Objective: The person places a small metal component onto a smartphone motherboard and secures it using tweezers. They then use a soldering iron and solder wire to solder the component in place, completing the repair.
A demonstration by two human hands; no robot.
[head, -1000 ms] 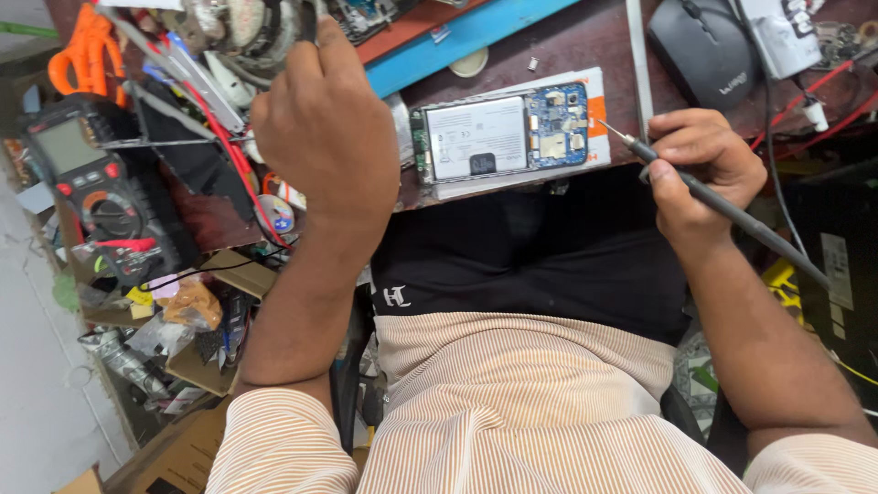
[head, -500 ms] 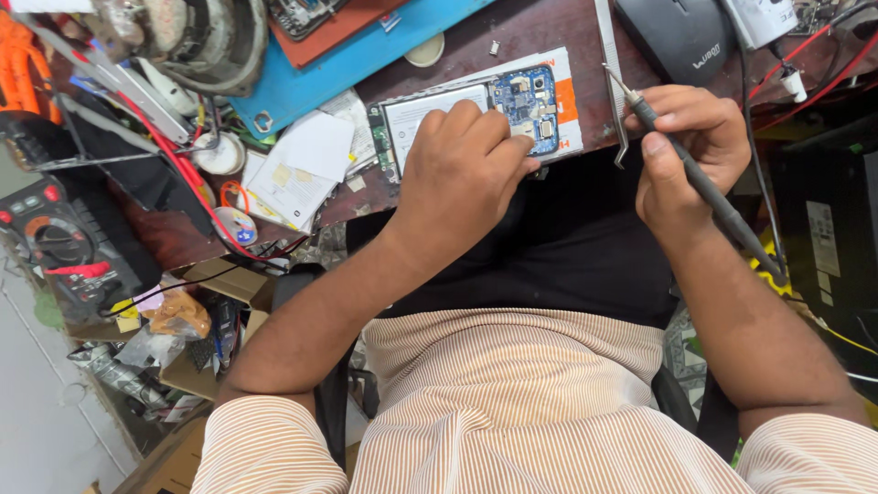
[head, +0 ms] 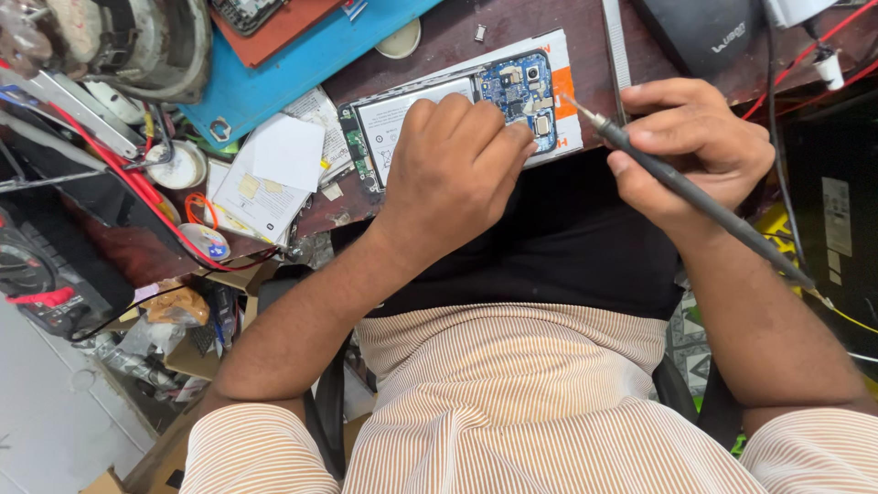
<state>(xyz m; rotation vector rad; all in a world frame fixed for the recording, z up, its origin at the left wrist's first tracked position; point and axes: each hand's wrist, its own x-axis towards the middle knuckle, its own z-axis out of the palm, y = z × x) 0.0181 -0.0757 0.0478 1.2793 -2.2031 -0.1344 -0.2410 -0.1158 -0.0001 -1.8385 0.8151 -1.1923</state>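
Your left hand (head: 453, 165) rests palm-down on the opened phone (head: 439, 114), fingers together and curled, fingertips touching its blue circuit board (head: 517, 87); the phone lies on a white card at the near edge of the brown bench (head: 494, 27). Your right hand (head: 700, 151) has its fingers clamped around a dark soldering iron (head: 695, 197), the tip hovering just beside the board's right edge. A blue mat (head: 302, 69) and loose papers (head: 274, 174) lie left of the phone.

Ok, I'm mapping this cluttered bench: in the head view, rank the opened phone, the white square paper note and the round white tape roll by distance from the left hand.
1. Opened phone with blue circuit board: under the left hand.
2. White square paper note: to its left in the picture.
3. Round white tape roll: farther left, by the red wires.
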